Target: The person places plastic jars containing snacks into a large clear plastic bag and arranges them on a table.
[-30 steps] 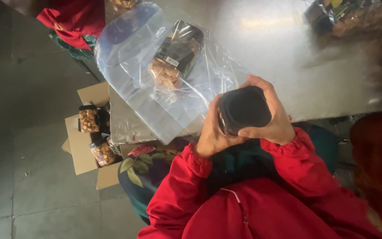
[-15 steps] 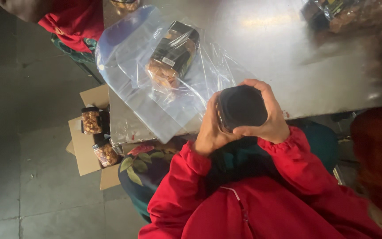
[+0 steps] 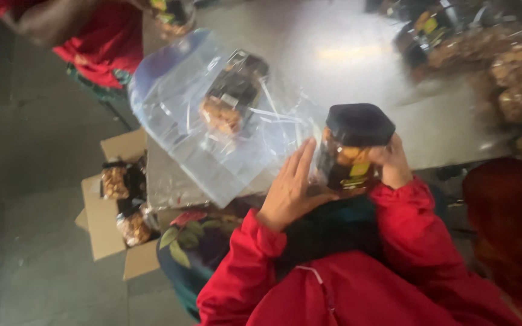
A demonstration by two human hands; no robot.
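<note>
left hand [image 3: 290,192]: flat open, palm against jar [image 3: 351,148] | right hand [image 3: 392,166]: gripping jar's far side | jar: black lid, upright | bag [image 3: 212,121]: on table [image 3: 345,54], second jar inside

Jar [image 3: 351,154] base hidden behind the hands; right hand [image 3: 392,162] mostly behind jar, grip not clear. Whole frame motion-blurred. Packs far right on surface [image 3: 357,54] smeared, cut by top & right edges [image 3: 515,72]. Another person's red sleeve [image 3: 92,30] cut off far left. Box [image 3: 101,220] contents too blurry to tell. Bagged jar [image 3: 234,90] label unreadable.
</note>
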